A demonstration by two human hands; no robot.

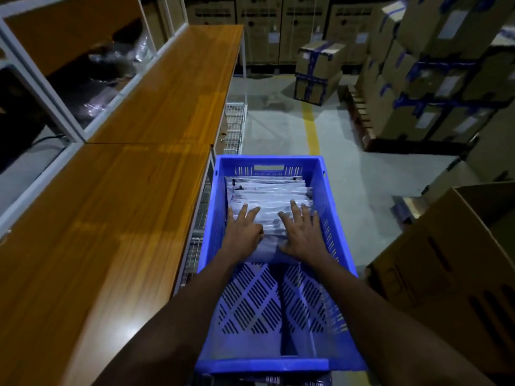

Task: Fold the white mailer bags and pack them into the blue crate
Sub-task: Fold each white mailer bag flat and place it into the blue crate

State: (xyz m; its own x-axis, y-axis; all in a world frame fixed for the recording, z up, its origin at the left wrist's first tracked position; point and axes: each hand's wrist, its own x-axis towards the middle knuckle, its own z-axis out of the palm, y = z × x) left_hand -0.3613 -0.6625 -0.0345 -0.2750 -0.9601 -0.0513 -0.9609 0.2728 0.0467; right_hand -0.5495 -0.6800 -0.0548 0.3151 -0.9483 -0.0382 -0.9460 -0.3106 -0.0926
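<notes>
Pressing down in head view: left hand (243, 232), fingers spread straight, on white mailer bags (267, 190) | right hand (302, 235) likewise, fingers splayed flat | bags stacked against blue crate (262, 364) far wall | crate beside wooden table (139, 190) right edge

We are losing the near end of the mailer bags (269, 199) under the hands: the left hand (243, 232) and the right hand (302, 235) are lying flat over it, so we are not counting bags. Dark marks on the bags are reading too small to make out. The picture's edges are cutting off the open cardboard box (446, 260) at right and the counter (111, 218) at left. Wrapped bundles (111, 62) on the dim shelf are proving unidentifiable. Labels on the stacked cartons (434, 87) are blurring.
</notes>
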